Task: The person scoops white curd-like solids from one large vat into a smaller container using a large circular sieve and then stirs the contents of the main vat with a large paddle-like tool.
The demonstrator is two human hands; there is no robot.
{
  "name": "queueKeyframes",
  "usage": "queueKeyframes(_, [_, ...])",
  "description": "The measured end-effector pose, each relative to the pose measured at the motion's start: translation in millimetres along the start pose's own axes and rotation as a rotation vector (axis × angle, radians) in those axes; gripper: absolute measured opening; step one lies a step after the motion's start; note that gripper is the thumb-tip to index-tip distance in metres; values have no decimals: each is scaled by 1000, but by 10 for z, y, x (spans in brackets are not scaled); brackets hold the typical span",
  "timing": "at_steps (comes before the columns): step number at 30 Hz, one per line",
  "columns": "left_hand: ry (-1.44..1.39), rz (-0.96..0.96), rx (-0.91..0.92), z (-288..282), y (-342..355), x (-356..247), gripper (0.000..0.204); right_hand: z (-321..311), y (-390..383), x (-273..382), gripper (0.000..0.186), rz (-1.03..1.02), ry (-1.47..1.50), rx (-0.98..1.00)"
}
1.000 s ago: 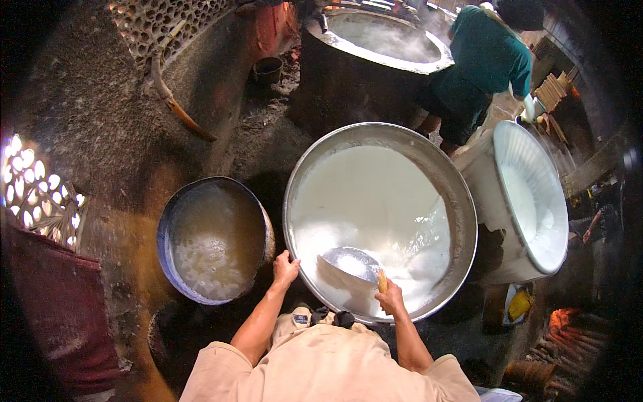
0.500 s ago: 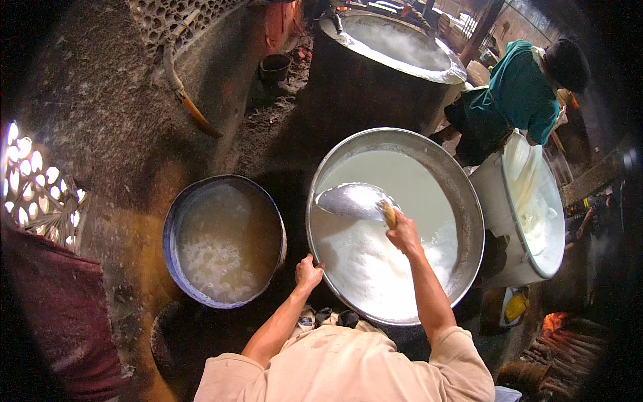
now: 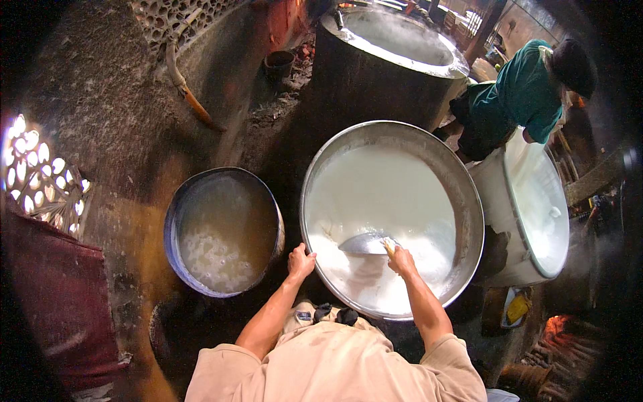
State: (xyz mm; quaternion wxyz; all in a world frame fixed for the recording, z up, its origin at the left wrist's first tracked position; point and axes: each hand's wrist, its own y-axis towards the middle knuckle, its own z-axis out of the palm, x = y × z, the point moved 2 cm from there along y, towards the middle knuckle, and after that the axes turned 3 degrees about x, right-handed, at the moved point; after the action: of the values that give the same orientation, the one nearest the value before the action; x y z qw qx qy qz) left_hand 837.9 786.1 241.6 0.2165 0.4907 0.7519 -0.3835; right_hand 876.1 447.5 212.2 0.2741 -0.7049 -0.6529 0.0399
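A wide steel basin [image 3: 474,201] of milky white liquid stands before me. My left hand [image 3: 301,261] is closed on its left rim. My right hand [image 3: 402,261] grips the pale handle of a rounded metal scoop [image 3: 362,244], whose bowl lies partly under the liquid in the lower middle of the basin. Just left of my left hand is a blue-rimmed round container [image 3: 171,228] holding cloudy, brownish liquid with pale froth.
A steaming cauldron [image 3: 375,87] stands behind the basin. At right, a co-worker in green [image 3: 519,87] bends over a translucent tub [image 3: 495,201] with pale liquid falling into it. A rough wall [image 3: 100,80] borders the left; a fire [image 3: 554,325] glows lower right.
My right hand raised the scoop up the basin, then brought it back down into the liquid. The co-worker moved rightward and bent over the tub, where pale liquid began pouring.
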Motion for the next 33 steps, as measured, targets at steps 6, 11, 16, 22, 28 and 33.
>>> queueKeyframes(6, [-13, 26, -63, 125, 18, 137, 26, 53, -560, -692, 32, 121, 4, 44])
queueKeyframes(11, [2, 17, -112, 190, 24, 119, 23, -336, -1105, -1275, 32, 62, -20, -57])
queueKeyframes(16, [-64, -33, -133, 229, 88, 197, 22, -1154, -1577, -1591, 51, 35, 113, -79])
queueKeyframes(22, [-57, -59, -183, 213, -28, 45, 25, -2074, -1634, -1718, 63, 122, 392, -161])
queueKeyframes(28, [25, -93, -172, 234, -14, -39, 26, -1267, -411, -2188, 42, 74, 293, -560])
queueKeyframes(33, [94, -85, -212, 174, 6, 88, 25, -763, -264, -1820, 43, 202, 577, -228])
